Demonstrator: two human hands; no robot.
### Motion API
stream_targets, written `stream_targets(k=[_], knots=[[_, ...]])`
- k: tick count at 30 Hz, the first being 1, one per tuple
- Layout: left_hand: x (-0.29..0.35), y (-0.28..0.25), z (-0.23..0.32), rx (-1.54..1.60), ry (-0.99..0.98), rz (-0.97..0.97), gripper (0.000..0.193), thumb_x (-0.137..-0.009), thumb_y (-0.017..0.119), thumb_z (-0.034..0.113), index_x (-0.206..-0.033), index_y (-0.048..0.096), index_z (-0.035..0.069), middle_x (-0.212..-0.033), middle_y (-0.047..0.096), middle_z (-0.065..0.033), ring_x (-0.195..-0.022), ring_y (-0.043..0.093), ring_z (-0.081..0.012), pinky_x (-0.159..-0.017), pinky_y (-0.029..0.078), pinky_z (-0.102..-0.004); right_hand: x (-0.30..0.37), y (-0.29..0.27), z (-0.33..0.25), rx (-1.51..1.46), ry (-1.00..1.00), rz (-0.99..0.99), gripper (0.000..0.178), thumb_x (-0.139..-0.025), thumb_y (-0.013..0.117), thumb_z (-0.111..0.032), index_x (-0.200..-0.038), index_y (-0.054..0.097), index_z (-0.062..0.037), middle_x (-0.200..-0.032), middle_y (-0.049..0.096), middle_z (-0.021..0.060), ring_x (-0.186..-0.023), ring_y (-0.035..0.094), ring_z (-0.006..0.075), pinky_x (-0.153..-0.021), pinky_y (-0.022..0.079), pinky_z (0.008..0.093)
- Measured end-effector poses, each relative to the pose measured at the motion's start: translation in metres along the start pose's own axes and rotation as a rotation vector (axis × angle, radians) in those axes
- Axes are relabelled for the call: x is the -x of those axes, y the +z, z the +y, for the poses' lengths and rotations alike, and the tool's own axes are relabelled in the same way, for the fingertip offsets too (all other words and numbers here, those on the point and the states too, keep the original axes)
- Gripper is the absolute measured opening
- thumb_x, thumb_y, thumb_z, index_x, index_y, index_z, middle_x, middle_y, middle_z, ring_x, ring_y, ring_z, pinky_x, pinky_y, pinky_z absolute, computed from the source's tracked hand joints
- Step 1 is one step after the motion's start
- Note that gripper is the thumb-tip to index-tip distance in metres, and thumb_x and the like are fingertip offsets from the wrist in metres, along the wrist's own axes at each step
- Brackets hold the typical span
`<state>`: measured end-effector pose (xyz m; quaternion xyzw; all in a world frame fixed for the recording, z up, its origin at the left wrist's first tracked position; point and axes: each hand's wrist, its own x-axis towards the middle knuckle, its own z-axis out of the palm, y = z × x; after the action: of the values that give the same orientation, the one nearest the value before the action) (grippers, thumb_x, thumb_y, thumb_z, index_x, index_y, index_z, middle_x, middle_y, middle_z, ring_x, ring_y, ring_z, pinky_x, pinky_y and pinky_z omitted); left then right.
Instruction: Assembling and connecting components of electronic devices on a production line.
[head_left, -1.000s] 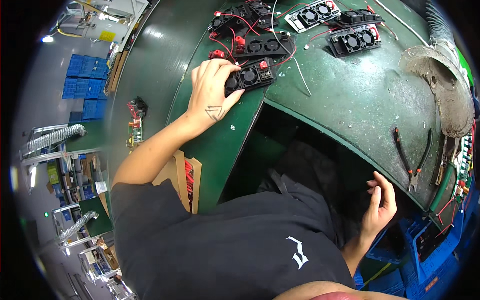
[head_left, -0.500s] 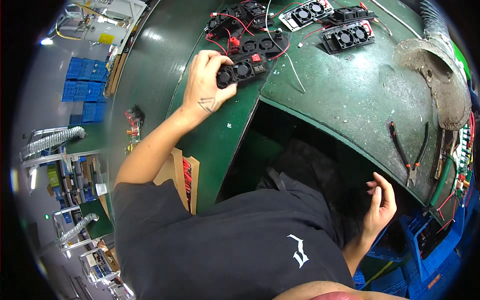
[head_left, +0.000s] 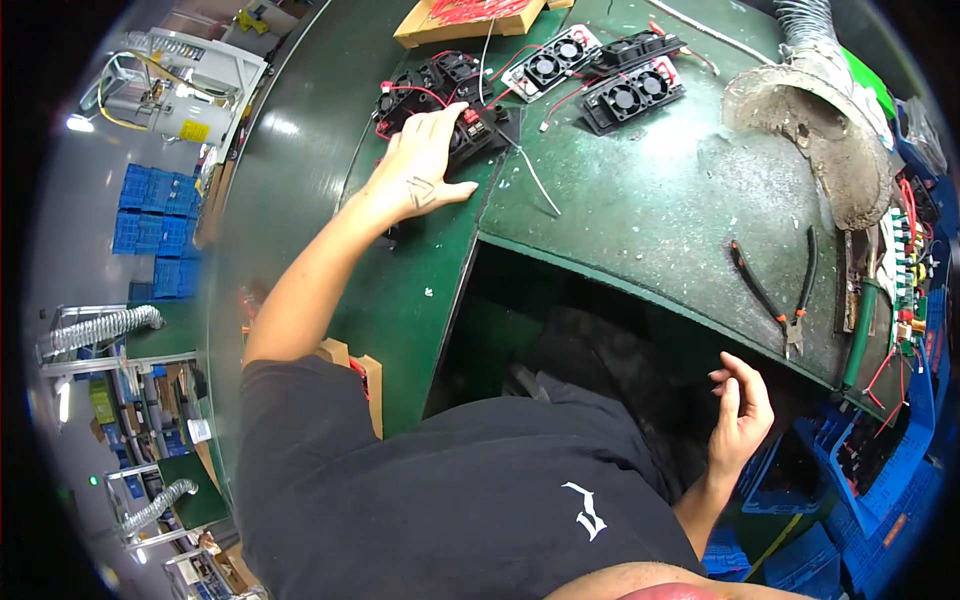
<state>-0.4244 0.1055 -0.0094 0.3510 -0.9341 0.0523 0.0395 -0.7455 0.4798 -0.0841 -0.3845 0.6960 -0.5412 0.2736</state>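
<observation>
My left hand (head_left: 415, 170) lies over a black twin-fan module (head_left: 472, 135) on the green bench, fingers stretched along it and thumb spread away from it. The hand hides much of the module. Just beyond it, several black fan modules (head_left: 432, 82) with red wires are bunched together. My right hand (head_left: 740, 415) is held off the bench near its front edge, fingers loosely bent and apart, with nothing in it. Nearest to that hand, pliers (head_left: 793, 325) with black and orange handles lie spread on the bench.
More fan modules (head_left: 630, 95) sit at the far middle, near a white cable (head_left: 540, 180). An open carton (head_left: 470, 28) of red parts stands behind them. At the right are a dirty extraction hood (head_left: 800, 120), circuit boards (head_left: 905, 270) and blue crates (head_left: 870, 500).
My left hand has pushed the fan module toward the bunched ones, and its thumb has come away from it. The view has shifted, bringing the far carton in. My right hand stays much the same.
</observation>
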Motion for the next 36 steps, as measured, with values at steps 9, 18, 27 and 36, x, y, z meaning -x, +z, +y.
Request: stream_targets(k=[9, 18, 27, 36], knots=[[-0.011, -0.027, 0.013, -0.012, -0.285, -0.061, 0.077, -0.07, 0.085, 0.04, -0.129, 0.056, 0.0, -0.114, 0.065, -0.0216, -0.108, 0.061, -0.0402, -0.095, 0.052, -0.0493, 0.002, -0.004, 0.003, 0.025, -0.011, 0.022, 0.025, -0.102, 0.055, -0.004, -0.12, 0.07, 0.0034, -0.097, 0.071, 0.0078, -0.087, 0.064, 0.0105, -0.075, 0.049, 0.0237], [-0.037, -0.07, -0.064, -0.217, -0.157, 0.291, 0.067, -0.067, 0.083, 0.024, -0.127, 0.06, 0.006, -0.114, 0.066, -0.0149, -0.111, 0.057, -0.0365, -0.099, 0.048, -0.0445, -0.002, -0.001, 0.003, -0.004, -0.002, -0.007, 0.025, -0.101, 0.056, -0.004, -0.12, 0.07, 0.0037, -0.097, 0.071, 0.0079, -0.087, 0.064, 0.0108, -0.075, 0.049, 0.0243], [-0.094, -0.027, -0.083, -0.135, -0.052, 0.34, 0.068, -0.069, 0.087, 0.022, -0.129, 0.06, 0.007, -0.122, 0.066, -0.0177, -0.118, 0.058, -0.0379, -0.103, 0.048, -0.044, 0.001, -0.002, 0.001, 0.007, -0.017, 0.018, 0.025, -0.101, 0.055, -0.003, -0.119, 0.07, 0.0043, -0.097, 0.071, 0.0082, -0.087, 0.064, 0.0112, -0.075, 0.049, 0.0246], [-0.081, -0.038, -0.091, -0.19, -0.073, 0.27, 0.106, -0.072, 0.088, 0.045, -0.158, 0.035, 0.012, -0.155, 0.044, -0.0194, -0.142, 0.043, -0.0376, -0.117, 0.037, -0.0465, 0.003, -0.005, 0.005, 0.038, 0.016, 0.026, 0.025, -0.101, 0.055, -0.004, -0.119, 0.07, 0.0041, -0.098, 0.071, 0.0081, -0.087, 0.064, 0.011, -0.075, 0.05, 0.0248]])
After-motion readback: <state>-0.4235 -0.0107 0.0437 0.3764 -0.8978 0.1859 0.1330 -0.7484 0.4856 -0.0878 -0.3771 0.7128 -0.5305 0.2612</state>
